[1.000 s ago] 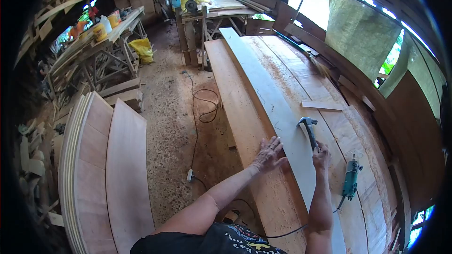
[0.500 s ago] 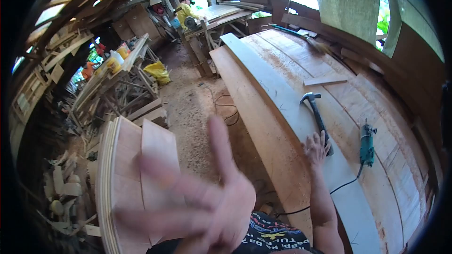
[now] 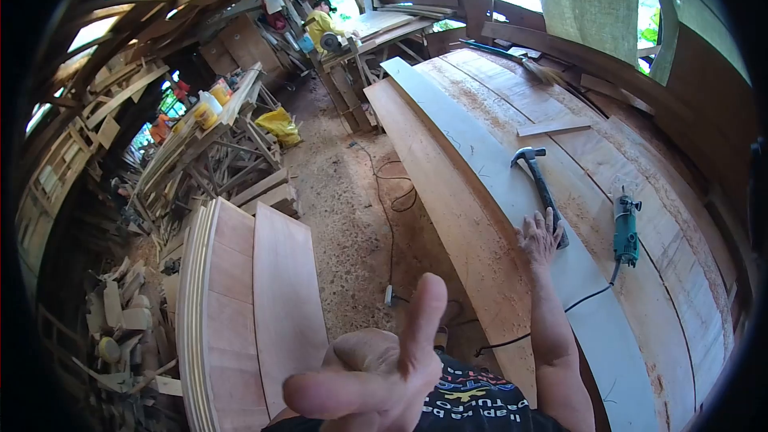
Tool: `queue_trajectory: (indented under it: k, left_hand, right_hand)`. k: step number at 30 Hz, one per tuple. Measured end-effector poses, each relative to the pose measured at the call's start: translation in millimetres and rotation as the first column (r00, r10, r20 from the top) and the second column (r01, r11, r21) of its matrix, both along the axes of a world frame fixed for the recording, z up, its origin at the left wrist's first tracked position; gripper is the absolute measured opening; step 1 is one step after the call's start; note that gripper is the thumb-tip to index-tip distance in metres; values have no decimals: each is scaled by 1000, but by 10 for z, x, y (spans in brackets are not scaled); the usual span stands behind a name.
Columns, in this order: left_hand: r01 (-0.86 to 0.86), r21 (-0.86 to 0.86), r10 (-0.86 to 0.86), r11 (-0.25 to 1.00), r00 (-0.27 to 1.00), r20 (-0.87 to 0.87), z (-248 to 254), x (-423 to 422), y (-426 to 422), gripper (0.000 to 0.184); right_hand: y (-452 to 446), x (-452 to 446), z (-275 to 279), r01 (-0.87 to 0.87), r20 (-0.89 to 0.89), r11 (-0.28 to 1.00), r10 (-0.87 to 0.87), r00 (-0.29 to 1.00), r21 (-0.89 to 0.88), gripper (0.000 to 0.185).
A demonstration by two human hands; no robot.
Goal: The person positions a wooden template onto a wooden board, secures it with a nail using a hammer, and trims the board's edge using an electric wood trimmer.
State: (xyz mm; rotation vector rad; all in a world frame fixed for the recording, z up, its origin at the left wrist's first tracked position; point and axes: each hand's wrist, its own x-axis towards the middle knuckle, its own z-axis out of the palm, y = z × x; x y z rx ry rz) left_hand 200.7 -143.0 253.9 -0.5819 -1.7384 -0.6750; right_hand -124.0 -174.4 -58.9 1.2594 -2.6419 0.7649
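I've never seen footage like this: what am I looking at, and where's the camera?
No robot here: these are a person's bare hands, seen from one camera worn on the head, looking forward and down. The left hand is raised near the lens and appears empty. The right hand is over a long pale board, at the handle of a hammer; whether it is held is hard to tell. Right of the board, a teal power tool and a thin wood strip lie on broad wooden panels.
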Motion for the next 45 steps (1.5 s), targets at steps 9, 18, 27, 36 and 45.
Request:
queue_trajectory:
  k: [9, 18, 27, 36, 45]
  left_hand:
    - [-76, -7, 76, 997, 992, 95, -87, -30, -582, 50]
    - [-286, -188, 304, 940, 447, 841, -2525, -1479, -1803, 55]
    - [-317, -486, 566, 814, 245, 787, -3325, -1615, -1823, 71]
    - [-367, -450, 558, 814, 279, 782, -3362, -1607, -1856, 78]
    - [-341, -458, 571, 821, 484, 663, -3319, -1706, -1836, 63]
  right_hand:
    - [-64, -17, -50, 251, -144, 937, -291, 946, -244, 48]
    - [-105, -468, -47, 496, -94, 867, -498, 862, -40, 38]
    - [-23, -769, 204, 417, 76, 896, -431, 899, 152, 38]
    - [1626, -956, 585, 442, 360, 851, -333, 872, -284, 43]
    - [3446, -1089, -6, 858, 191, 499, -837, 513, -121, 40]
